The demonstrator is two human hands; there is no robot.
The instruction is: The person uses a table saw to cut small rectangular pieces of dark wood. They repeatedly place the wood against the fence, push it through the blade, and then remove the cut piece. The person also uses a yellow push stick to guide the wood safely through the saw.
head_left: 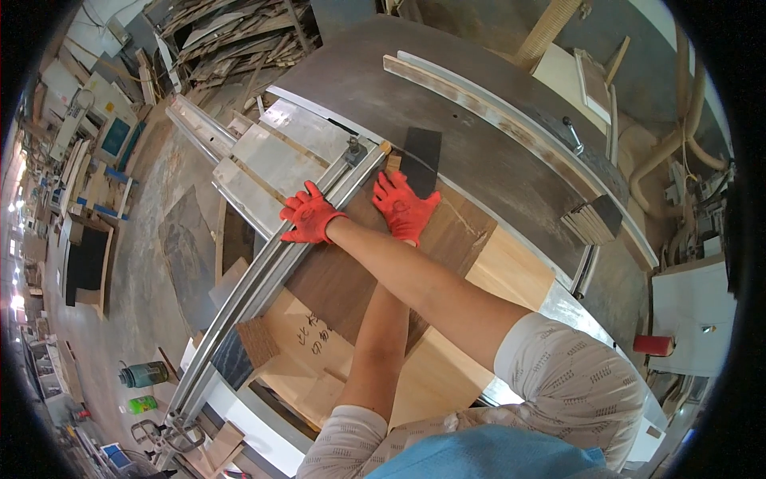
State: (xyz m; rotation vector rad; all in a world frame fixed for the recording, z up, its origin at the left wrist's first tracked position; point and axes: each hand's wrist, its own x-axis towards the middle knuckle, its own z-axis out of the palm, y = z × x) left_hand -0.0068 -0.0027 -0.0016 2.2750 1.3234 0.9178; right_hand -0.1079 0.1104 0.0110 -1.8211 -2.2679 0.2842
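Observation:
My forearms cross, the right one passing over the left. My left hand (405,206), in a red glove, lies with fingers spread on the brown wood-grain panel (335,279), beside a dark rectangular board (422,162). A small wood block (393,163) sits at its fingertips. My right hand (311,214), also red-gloved, rests fingers apart on the long aluminium fence (271,259) of a sliding table saw, to the left of my left hand. A clamp-like stop (355,150) stands on the fence beyond it. Whatever lies under both palms is hidden.
The saw's dark table (351,68) spreads ahead, with a long rip fence (495,112) across it. Stacked dark pieces (593,221) stand at right. Pale boards (431,367) lie near my body. Bottles (144,374) stand at lower left; scrap wood (239,44) fills a rack behind.

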